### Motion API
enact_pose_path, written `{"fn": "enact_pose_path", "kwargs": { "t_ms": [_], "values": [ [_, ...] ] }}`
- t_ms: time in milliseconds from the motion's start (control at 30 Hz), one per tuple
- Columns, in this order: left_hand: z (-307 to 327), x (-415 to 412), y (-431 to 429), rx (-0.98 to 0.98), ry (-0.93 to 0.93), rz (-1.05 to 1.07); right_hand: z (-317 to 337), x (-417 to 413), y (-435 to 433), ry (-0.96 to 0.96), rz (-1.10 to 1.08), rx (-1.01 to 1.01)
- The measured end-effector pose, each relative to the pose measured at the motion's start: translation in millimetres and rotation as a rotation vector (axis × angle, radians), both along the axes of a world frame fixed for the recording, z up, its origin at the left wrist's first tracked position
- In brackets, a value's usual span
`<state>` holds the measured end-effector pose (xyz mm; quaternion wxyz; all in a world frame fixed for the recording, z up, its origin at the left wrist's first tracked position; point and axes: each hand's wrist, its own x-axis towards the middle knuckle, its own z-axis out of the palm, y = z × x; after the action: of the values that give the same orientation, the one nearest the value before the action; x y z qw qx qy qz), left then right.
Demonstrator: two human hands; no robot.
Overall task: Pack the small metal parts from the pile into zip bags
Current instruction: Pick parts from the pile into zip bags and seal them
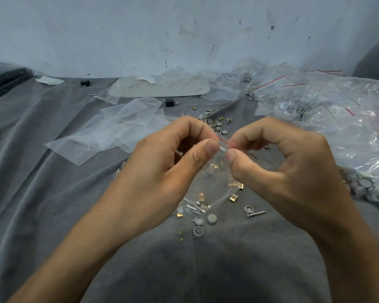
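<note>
- Above a wrinkled grey cloth (53, 193) spread on a work surface, two bare hands held a small clear zip bag (218, 171) at the centre of the view.
- The left hand (169, 158) pinched the bag's top edge between thumb and curled fingers.
- The right hand (282, 158) pinched the same edge just beside it, thumb tip close to the left thumb tip.
- A red zip strip (224, 141) ran between the two pinches.
- The bag hung down between the hands, with brass clips and silver screws visible inside it.
- Loose metal parts (206, 219) lay on the cloth below the bag: grey rings, round caps, and a screw (256, 213).
- A pile of small parts (214, 121) sat just beyond the hands.
- Empty clear bags (118, 130) lay to the left.
- A heap of filled bags (337, 110) lay to the right.
</note>
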<state>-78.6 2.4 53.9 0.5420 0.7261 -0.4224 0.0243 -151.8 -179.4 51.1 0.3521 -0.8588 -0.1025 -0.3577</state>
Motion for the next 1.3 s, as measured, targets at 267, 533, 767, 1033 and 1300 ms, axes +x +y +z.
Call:
{"fn": "enact_pose_path", "kwargs": {
  "t_ms": [267, 533, 767, 1033, 1300],
  "values": [
    [4.5, 0.8, 2.4, -0.075, 0.016, 0.017, -2.4, -0.3, -4.9, -0.05, -0.035, 0.052],
    [8.0, 8.9, 8.5, -0.087, -0.035, 0.119, -6.3, -0.8, -23.2, -0.043, -0.102, 0.1],
    [2.7, 17.9, 9.3, -0.06, -0.045, 0.196, -15.7, 6.0, -29.6, 0.007, -0.062, 0.13],
    [-18.3, 42.3, 16.4, -0.048, -0.019, 0.226, -29.9, 16.6, -20.3, 0.161, 0.239, 0.593],
    [-50.5, 76.9, 16.4, -0.058, 0.144, 0.288, -19.4, 10.1, -68.7, -0.012, 0.101, 1.15]
  ]
}}
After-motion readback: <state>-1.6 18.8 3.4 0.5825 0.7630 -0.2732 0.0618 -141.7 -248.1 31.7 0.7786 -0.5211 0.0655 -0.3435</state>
